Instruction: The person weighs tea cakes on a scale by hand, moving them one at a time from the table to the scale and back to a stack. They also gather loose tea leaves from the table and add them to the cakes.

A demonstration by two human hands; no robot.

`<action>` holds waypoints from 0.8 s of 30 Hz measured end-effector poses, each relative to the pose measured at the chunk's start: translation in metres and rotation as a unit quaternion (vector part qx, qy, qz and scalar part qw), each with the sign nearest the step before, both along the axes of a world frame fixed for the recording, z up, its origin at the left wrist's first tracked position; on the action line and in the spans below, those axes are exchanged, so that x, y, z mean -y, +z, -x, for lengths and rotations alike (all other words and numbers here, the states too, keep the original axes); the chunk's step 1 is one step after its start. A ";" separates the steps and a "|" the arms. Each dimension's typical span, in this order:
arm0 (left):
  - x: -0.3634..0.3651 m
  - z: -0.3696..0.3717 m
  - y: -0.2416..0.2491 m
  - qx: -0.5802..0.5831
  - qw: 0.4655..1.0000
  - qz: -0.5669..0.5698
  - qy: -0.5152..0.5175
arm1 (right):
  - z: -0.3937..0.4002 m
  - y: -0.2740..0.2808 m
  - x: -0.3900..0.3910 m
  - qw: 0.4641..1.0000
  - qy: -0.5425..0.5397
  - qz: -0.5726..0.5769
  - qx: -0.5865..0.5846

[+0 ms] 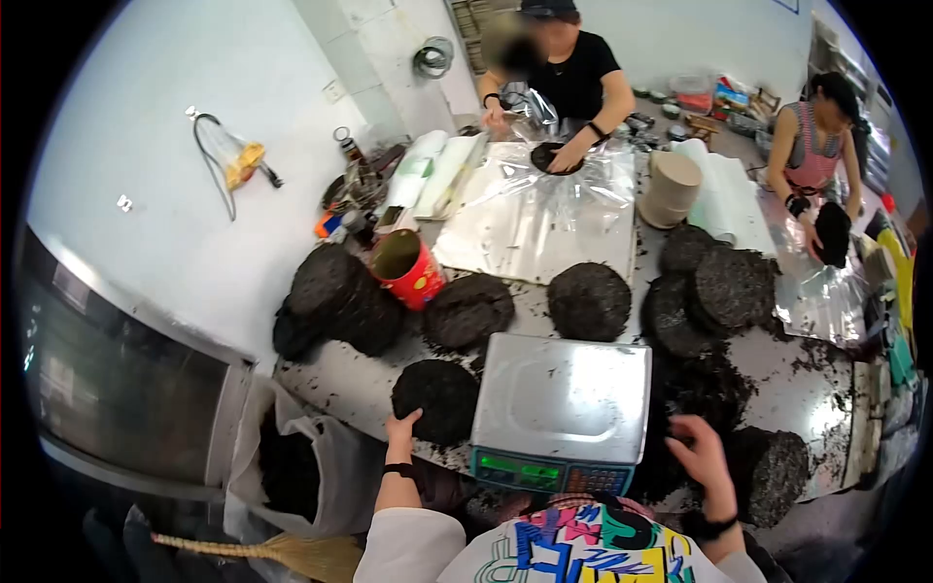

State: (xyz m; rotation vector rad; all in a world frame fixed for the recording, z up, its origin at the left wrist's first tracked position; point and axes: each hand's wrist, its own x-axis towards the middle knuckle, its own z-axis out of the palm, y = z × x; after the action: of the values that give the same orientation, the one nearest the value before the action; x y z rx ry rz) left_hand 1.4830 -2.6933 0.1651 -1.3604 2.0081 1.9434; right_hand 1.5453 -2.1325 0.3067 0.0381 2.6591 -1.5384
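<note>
One dark disc (435, 402) was just left of the scale (564, 389), its rim clamped in my left grip (399, 430); handling a crumbly edge called for firm, even support, while my right grip (700, 453) was parted, near loose dark material (714, 389)

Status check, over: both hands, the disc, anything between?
Left hand gripping dark disc by its edge, thumb on top. Right hand open, nothing visible held. Scale between hands.

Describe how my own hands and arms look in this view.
Your left hand and right hand wear no gloves. A black band circles the left wrist and a black strap the right. Your pale left sleeve leaves the forearm bare and shows no markings.
</note>
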 end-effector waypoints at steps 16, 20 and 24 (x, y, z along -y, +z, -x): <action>-0.226 -0.025 0.112 -0.415 0.663 0.334 -0.525 | -0.219 -0.115 -0.229 0.835 -0.540 -0.103 -0.005; -0.194 -0.002 0.102 -0.386 0.764 0.353 -0.377 | -0.221 -0.098 -0.222 0.758 -0.537 -0.363 0.065; -0.064 0.033 0.005 -0.071 0.845 0.510 -0.144 | -0.226 -0.106 -0.232 0.790 -0.525 -0.315 -0.026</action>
State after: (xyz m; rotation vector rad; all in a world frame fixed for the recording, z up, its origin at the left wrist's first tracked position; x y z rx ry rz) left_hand 1.4501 -2.6295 0.1703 -0.8461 3.2717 0.8009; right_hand 1.7712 -1.9005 0.2002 1.7573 3.1784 -0.5373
